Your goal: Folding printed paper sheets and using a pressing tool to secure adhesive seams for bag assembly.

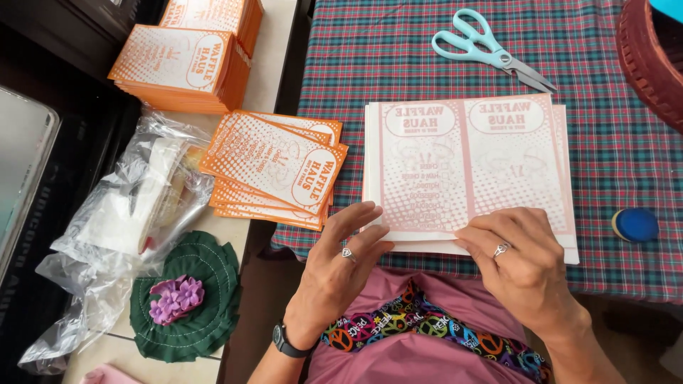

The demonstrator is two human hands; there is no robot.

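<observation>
Plaid cloth (605, 163) in red and green covers the table on the right; a pale counter (274, 71) runs along the left, with a dark gap between the two.

Far left of the fingers: crumpled clear plastic bags (121, 227), and below them a dark green fabric round with purple flowers (186, 295). Up the counter, two tall stacks of orange printed cards (186, 65). Nearer, a fanned pile of orange cards (274, 171) bridges the gap, its corner just left of the left fingertips.

Left hand (340, 274): ring and watch on, fingers loosely spread and flat, tips pressing the near left corner of the stack of pale printed sheets (462, 167). Right hand (523, 259): fingers curled together, tips pinching down on the near edge of the same stack. Sheets lie face-down, print showing through faintly, near edge at the table's lip over the pink lap.

Beyond the fingertips, teal scissors (491, 53) lie closed, well apart. Right of the right hand, a small blue round cap (634, 224) sits near the table edge; a dark red woven basket (651, 57) is at the far corner.

Risks, as judged: the sheets sit close to the lip, so a pull toward the lap could slide several off together; thin sheets may cling and lift in pairs. The fanned orange pile overhangs the gap and a left elbow nudge could tip it.

Open room: bare cloth beyond and right of the sheets.
</observation>
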